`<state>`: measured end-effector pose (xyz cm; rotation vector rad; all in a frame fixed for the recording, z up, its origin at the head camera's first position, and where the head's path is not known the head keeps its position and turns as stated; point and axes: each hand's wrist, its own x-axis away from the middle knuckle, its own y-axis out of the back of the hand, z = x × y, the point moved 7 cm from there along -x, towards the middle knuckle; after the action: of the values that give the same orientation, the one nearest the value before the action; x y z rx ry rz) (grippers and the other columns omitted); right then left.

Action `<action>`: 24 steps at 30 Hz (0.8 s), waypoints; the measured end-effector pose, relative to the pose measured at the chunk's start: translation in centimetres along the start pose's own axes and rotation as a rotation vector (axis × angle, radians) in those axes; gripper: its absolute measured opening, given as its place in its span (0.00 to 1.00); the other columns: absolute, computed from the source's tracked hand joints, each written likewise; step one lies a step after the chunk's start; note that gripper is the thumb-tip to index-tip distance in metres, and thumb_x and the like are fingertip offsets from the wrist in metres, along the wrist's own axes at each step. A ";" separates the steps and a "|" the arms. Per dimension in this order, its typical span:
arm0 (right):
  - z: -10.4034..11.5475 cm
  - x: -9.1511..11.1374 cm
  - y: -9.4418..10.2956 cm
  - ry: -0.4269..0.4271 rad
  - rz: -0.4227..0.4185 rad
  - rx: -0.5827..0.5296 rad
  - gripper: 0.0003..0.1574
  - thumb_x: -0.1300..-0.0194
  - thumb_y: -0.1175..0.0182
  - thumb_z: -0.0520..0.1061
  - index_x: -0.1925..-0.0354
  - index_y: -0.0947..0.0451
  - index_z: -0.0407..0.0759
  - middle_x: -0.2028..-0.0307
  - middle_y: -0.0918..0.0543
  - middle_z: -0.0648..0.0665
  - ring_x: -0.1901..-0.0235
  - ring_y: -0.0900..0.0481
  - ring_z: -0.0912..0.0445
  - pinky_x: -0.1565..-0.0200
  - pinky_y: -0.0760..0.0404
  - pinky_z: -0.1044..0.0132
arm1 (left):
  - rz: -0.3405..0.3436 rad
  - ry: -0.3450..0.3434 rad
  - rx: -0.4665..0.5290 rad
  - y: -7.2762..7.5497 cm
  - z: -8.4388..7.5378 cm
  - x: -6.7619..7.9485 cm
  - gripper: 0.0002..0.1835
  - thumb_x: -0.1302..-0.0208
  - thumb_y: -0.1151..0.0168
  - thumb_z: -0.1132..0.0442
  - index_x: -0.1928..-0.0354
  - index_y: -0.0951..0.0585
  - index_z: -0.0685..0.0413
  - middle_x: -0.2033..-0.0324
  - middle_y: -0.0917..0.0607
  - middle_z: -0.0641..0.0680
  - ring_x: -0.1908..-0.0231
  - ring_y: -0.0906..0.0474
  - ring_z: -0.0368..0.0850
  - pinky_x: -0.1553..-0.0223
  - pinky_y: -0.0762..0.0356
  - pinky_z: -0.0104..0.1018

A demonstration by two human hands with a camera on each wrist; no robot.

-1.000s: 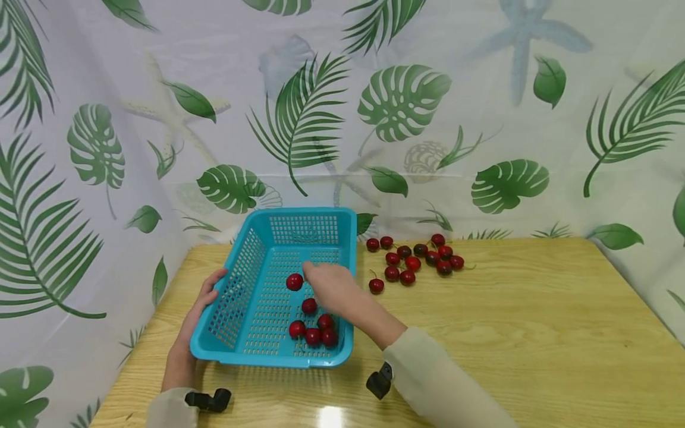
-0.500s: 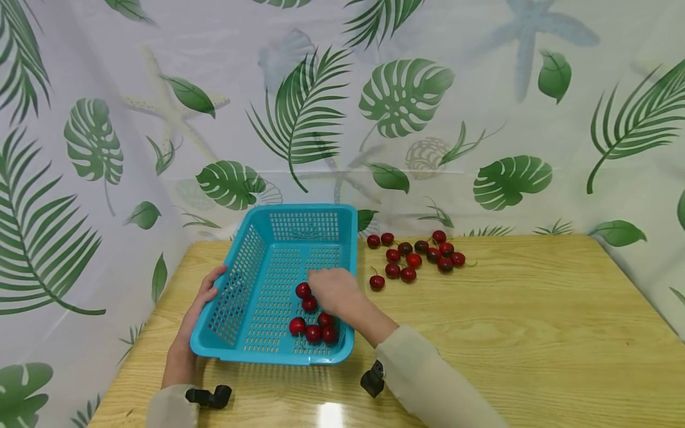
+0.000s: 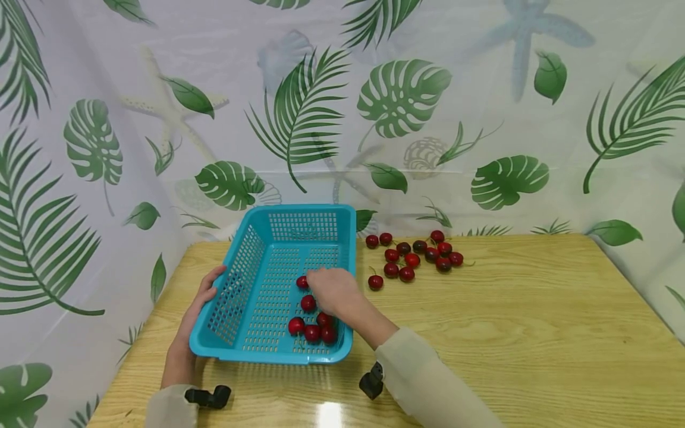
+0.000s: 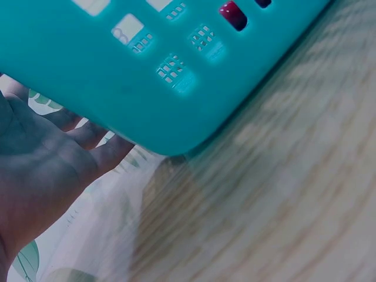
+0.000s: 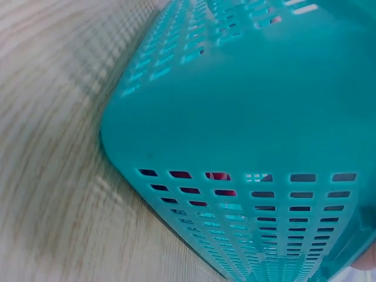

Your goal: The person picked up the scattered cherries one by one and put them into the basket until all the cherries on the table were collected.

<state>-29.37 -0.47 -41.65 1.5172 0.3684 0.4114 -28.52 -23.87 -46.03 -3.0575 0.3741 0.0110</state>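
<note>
A blue plastic basket [image 3: 257, 356] with slotted walls stands on the table. My left hand [image 3: 195, 312] rests against its left side, fingers extended at the rim; in the left wrist view the palm of that left hand [image 4: 47, 158] faces the basket's outer wall [image 4: 88, 82]. My right hand [image 3: 334, 291] reaches in over the right rim, low inside, fingers curled at a dark red cherry [image 3: 302, 282]. The hand partly covers this cherry. Closer to the front lie another cherry [image 3: 308, 303] and a small cluster of cherries [image 3: 312, 333] on the basket floor.
Several loose cherries [image 3: 412, 260] lie on the wooden table [image 3: 508, 321] right of the basket, some with stems. A leaf-printed cloth [image 3: 407, 148] hangs behind the table and along the left. Black camera mounts [image 3: 371, 380] sit at both sleeves.
My right hand has lowered a little into the basket, and its cherry has shifted right, nearer the other cherries. My left hand stays at the basket's left side.
</note>
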 end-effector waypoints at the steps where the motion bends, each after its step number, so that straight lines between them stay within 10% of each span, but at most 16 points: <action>1: 0.0 0.0 0.0 0.001 -0.003 0.003 0.11 0.33 0.40 0.40 0.53 0.19 0.45 0.63 0.16 0.46 0.68 0.20 0.56 0.69 0.17 0.60 | -0.001 -0.007 -0.004 0.0 0.0 0.0 0.27 0.20 0.73 0.58 0.23 0.51 0.45 0.23 0.56 0.60 0.25 0.57 0.61 0.27 0.55 0.52; 6: 0.0 0.1 0.0 0.002 -0.007 -0.007 0.16 0.33 0.40 0.40 0.47 0.20 0.45 0.57 0.16 0.44 0.63 0.19 0.53 0.66 0.17 0.59 | 0.007 -0.020 -0.016 0.1 -0.1 0.0 0.26 0.20 0.73 0.58 0.23 0.50 0.43 0.24 0.55 0.60 0.26 0.56 0.60 0.31 0.46 0.39; 11: 0.0 0.0 0.2 0.000 -0.023 -0.037 0.20 0.34 0.39 0.40 0.43 0.22 0.45 0.55 0.17 0.44 0.62 0.18 0.52 0.64 0.17 0.59 | 0.003 -0.016 -0.012 0.0 -0.1 0.0 0.26 0.20 0.73 0.58 0.23 0.50 0.43 0.23 0.56 0.60 0.25 0.57 0.61 0.29 0.50 0.46; 24: -0.4 0.5 1.3 0.035 -0.181 -0.227 0.04 0.32 0.44 0.39 0.64 0.28 0.47 0.69 0.26 0.49 0.75 0.29 0.57 0.75 0.28 0.68 | -0.004 -0.028 -0.016 -0.1 -0.1 0.1 0.26 0.20 0.72 0.57 0.23 0.50 0.43 0.25 0.53 0.59 0.30 0.47 0.46 0.39 0.37 0.26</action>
<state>-29.18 0.16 -40.40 1.2456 0.4661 0.3251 -28.40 -23.85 -45.96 -3.0707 0.3681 0.0570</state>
